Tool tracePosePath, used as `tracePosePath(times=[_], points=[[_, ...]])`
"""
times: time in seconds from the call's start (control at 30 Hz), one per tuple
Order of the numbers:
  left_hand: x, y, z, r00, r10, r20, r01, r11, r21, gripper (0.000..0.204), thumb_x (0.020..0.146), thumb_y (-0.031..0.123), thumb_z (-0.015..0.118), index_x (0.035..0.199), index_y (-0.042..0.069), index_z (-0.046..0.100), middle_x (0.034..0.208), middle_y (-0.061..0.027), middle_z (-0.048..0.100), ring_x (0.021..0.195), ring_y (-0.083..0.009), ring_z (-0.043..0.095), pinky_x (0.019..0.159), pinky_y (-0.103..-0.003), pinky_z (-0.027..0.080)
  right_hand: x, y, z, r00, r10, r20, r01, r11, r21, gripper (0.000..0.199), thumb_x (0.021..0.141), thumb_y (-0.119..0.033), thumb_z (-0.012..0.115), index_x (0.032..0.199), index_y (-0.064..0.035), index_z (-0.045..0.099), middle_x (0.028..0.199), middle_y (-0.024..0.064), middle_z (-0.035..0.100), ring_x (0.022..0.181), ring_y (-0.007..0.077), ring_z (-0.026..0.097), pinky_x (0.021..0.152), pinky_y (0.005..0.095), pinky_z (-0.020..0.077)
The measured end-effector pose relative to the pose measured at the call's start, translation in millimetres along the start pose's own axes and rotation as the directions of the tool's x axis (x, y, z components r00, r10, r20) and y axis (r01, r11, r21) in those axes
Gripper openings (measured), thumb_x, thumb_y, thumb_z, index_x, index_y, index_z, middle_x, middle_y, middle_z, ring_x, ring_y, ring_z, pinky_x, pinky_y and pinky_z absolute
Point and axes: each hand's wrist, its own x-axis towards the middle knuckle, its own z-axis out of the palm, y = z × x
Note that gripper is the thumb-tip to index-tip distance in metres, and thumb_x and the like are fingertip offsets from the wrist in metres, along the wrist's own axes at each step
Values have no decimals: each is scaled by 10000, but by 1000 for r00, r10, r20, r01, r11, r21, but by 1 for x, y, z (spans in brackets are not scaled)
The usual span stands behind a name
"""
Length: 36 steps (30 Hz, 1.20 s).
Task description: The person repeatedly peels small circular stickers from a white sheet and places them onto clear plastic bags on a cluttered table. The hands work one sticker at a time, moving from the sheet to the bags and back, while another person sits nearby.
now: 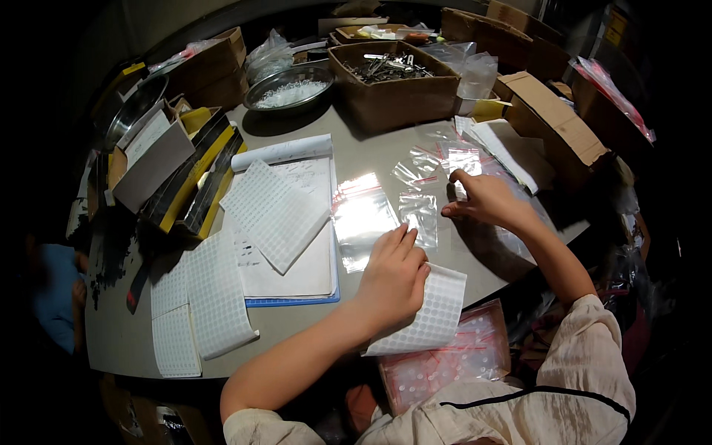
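Note:
My left hand is over the near part of the table, closed on a white sheet of round stickers that comes out from under the palm and reaches past the table edge. Its fingertips touch the near edge of a small clear zip bag. My right hand hovers farther right, thumb and forefinger apart, with nothing visible between them. Beyond it lie more small clear zip bags with red strips. A larger shiny clear bag is left of the small one.
Sticker sheets and a notepad on a blue clipboard cover the left side. Behind are a metal bowl of clear bits and a carton of metal pieces. A box of bags with red strips sits below the near edge. Another person is at far left.

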Motion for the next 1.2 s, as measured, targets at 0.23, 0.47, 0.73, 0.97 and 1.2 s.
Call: tracePosePath(times=[0.23,0.47,0.73,0.97,1.2], points=[[0,1,-1,999,7,39,-6,1000,-15,169,939,99,634,1030,-42,649,1308,-339,634,1310,-467,562,1173,-525,370,12,-25,9,937,-347,37,242,724,646,311,949,-212,770,1164,-25,645,961,53,692,850,119,620,738,316,523],[3,8,-8,995,-58,79,65,994,-88,162,931,108,635,1004,-36,642,1366,-360,593,1379,-483,503,1216,-554,302,15,-55,24,955,-276,-107,288,951,115,221,930,-174,734,1030,-25,604,971,175,690,921,375,684,782,457,541],[2,-10,0,989,-72,127,65,996,58,254,938,148,621,1062,-72,647,1382,-383,570,1405,-500,475,1239,-599,248,38,-2,1,995,-91,31,87,989,120,458,844,-360,870,1047,-9,655,955,185,718,892,338,698,770,427,521],[4,2,-6,996,-51,73,62,985,-162,161,909,108,644,987,-33,632,1083,-291,652,1142,-452,597,1183,-538,358,40,-44,12,888,-458,37,322,677,662,251,897,-30,717,1127,-17,618,1033,40,659,936,120,606,856,306,522],[4,7,-10,969,-173,177,220,930,-294,164,926,137,652,933,-27,654,1029,-242,637,1045,-437,570,944,-523,460,44,-77,46,730,-641,-236,674,732,97,247,927,-53,709,1134,-33,577,1099,185,605,981,404,635,856,460,534]])
